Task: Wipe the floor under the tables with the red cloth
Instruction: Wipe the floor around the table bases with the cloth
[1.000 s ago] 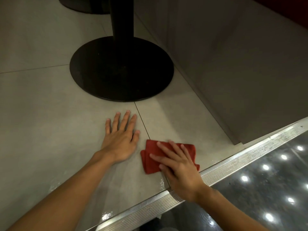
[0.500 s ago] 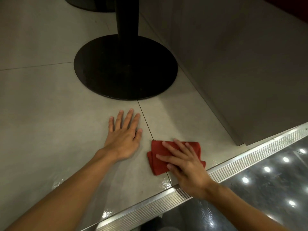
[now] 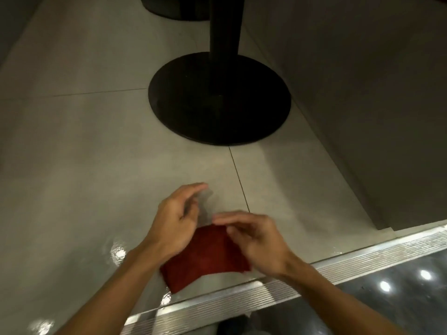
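Grey floor [image 3: 96, 177]: left hand [image 3: 174, 221], fingers loosely curved, and right hand [image 3: 258, 240], grip blurred, probably refolding the red cloth [image 3: 205, 262].

The floor [image 3: 84, 153] is laid in grey tiles, wet in patches. A round black base [image 3: 193, 105] is stood on it — a second base [image 3: 174, 8] further back — and it is edged by a ribbed strip [image 3: 314, 281].

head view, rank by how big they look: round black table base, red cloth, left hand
1. round black table base
2. red cloth and left hand: about alike, cloth partly hidden, so not ranked
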